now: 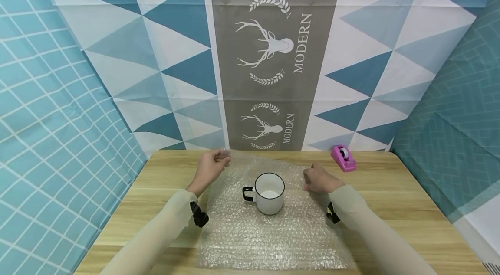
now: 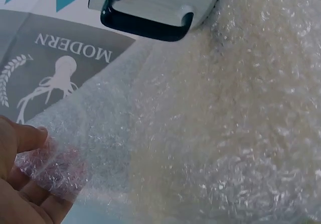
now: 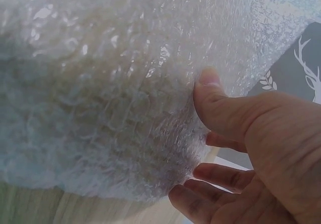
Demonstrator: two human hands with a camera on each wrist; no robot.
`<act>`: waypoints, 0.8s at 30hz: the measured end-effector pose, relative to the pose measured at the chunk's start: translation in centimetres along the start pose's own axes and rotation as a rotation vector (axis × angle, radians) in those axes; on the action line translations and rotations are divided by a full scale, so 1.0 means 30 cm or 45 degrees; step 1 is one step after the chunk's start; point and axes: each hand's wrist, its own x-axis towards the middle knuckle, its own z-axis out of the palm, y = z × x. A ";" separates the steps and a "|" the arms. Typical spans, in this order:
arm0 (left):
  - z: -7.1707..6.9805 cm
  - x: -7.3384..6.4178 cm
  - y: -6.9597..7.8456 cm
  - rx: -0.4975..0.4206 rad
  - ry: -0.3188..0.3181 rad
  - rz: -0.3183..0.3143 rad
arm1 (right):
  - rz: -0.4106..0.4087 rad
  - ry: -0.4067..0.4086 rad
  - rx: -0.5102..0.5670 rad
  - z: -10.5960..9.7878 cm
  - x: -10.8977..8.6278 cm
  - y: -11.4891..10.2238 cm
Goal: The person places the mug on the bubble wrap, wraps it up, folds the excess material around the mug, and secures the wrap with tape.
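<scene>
A sheet of bubble wrap (image 1: 273,240) lies over the middle of the wooden table. Upright on it stands a white mug (image 1: 269,204) with a dark rim, its black handle (image 2: 145,27) pointing left. At the sheet's far left corner my left hand (image 1: 209,169) pinches the wrap between thumb and fingers, which show through the film in the left wrist view. My right hand (image 1: 321,179) grips the sheet's right edge near the far corner, with the thumb (image 3: 215,96) on top and fingers beneath. Neither hand touches the mug.
A pink tape dispenser (image 1: 343,158) sits at the table's back right, beyond my right hand. Bare wooden tabletop (image 1: 394,197) shows on both sides of the sheet. A patterned cloth backdrop (image 1: 273,49) rises behind the table's back edge.
</scene>
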 end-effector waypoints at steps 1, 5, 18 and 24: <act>0.001 -0.002 0.005 0.002 0.001 0.009 | 0.000 0.000 0.000 0.002 0.000 0.001; 0.002 -0.008 0.023 0.011 0.012 0.049 | 0.005 0.003 -0.009 0.005 0.005 0.004; 0.005 -0.026 0.063 0.004 0.014 0.066 | -0.012 0.015 0.003 0.001 -0.001 0.005; 0.009 -0.036 0.094 0.030 0.000 0.110 | -0.005 0.013 -0.003 0.008 -0.001 0.003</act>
